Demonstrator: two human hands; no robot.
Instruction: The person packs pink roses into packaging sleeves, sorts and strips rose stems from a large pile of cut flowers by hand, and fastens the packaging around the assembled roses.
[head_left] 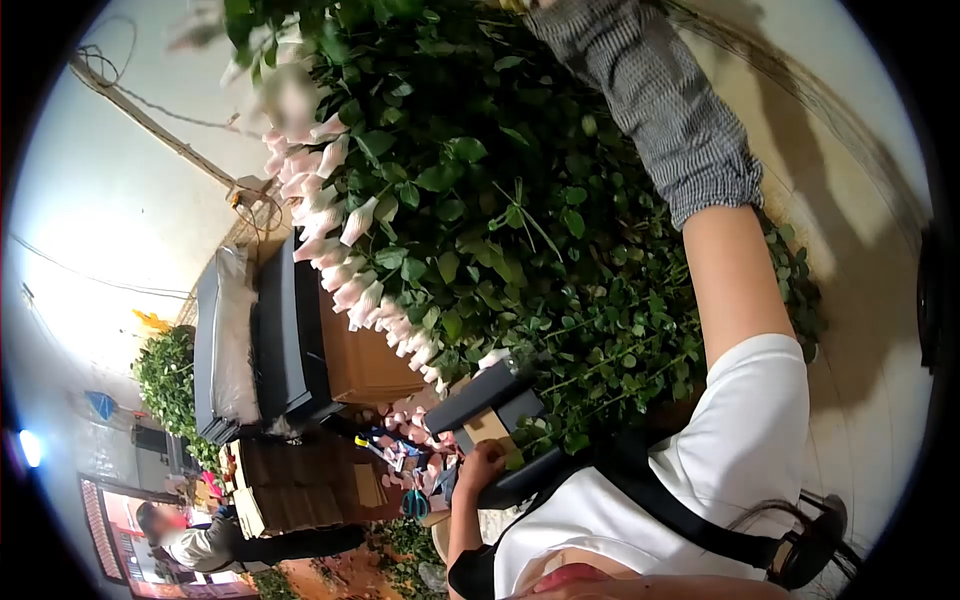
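Note:
A large bank of leafy rose stems (470, 190) fills the middle, with pale pink rosebuds (358, 220) in ribbed pale sleeves along its left side. My right arm, in a grey checked sleeve cover (660, 110), reaches over the leaves to the top edge; the hand itself is cut off. Low in the picture, my left hand (484, 464) has its fingers curled in beside a brown cardboard piece (487, 430) and a dark grey block (480, 397). Leaves touch that spot, and what the fingers hold is hidden.
The view is turned sideways. Teal-handled scissors (415, 503) lie near scattered pink pieces (420, 430). Stacked boxes with black covers (285, 330) stand left of the roses. A person (200, 545) stands in the background. More greenery (165, 385) is behind the boxes, and cables run along the wall.

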